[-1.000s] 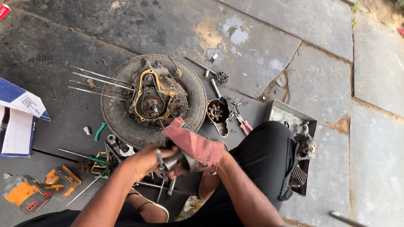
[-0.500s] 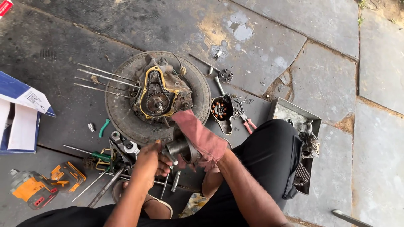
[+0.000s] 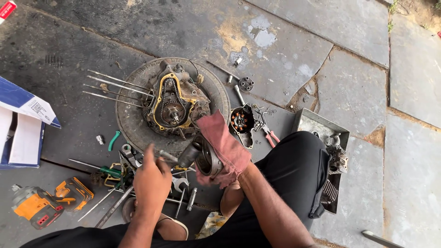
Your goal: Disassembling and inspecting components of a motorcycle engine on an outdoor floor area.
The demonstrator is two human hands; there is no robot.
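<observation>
My right hand (image 3: 223, 171) is wrapped in a pink rag (image 3: 225, 140) and grips a round metal engine part (image 3: 205, 158) with a shaft sticking out to the left. My left hand (image 3: 151, 181) is closed around the end of that shaft, a thin metal rod (image 3: 172, 158), just left of the part. Both hands hover over a pile of hand tools (image 3: 124, 172) on the ground. Beyond them an opened engine case (image 3: 173, 105) with a yellow gasket and chain lies on an old tyre (image 3: 133, 124).
A stator cover (image 3: 242, 123) and red-handled pliers (image 3: 268, 133) lie right of the tyre. A metal tray (image 3: 317, 124) with parts stands by my right knee. An orange power tool (image 3: 39, 209) and a blue-white box (image 3: 20, 133) are at left. Long studs (image 3: 115, 87) project from the engine.
My left hand has shifted left along the shaft and the round part has tilted so its face shows more. The camera view has drifted slightly.
</observation>
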